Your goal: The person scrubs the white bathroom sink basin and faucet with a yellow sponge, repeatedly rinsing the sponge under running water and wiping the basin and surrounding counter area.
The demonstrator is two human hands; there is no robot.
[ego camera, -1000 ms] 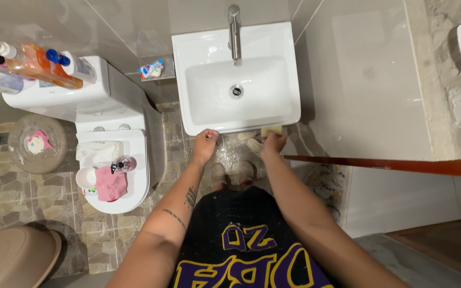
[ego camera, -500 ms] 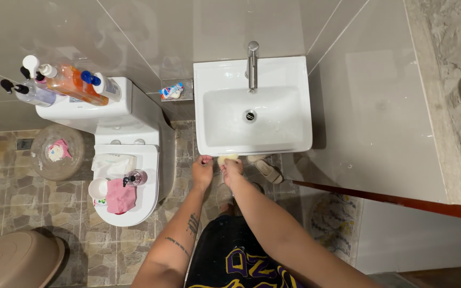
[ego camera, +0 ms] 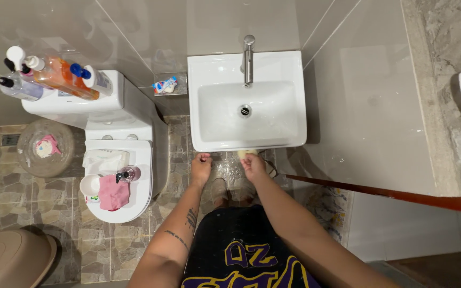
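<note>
Top-down view of a bathroom. Right hand is closed around a pale yellow sponge, pressing it against the front edge of the white sink, just right of the middle. Left hand is loosely curled with fingertips at the sink's front edge, left of the sponge, gripping nothing that shows. The two hands are near each other, both below the basin rim. Chrome tap stands at the back of the sink, drain in the basin centre.

Left of the sink is a white toilet with its lid down. On the lid lie a pink cloth, a small pump bottle on its side, a white cup and a white packet. Several pump bottles, one orange, lie on the tank. A small tube sits on a ledge between tank and sink. A round clear lid lies on the stone-tile floor left of the toilet, and a tan bin lid shows at bottom left. The person's feet are under the sink.
</note>
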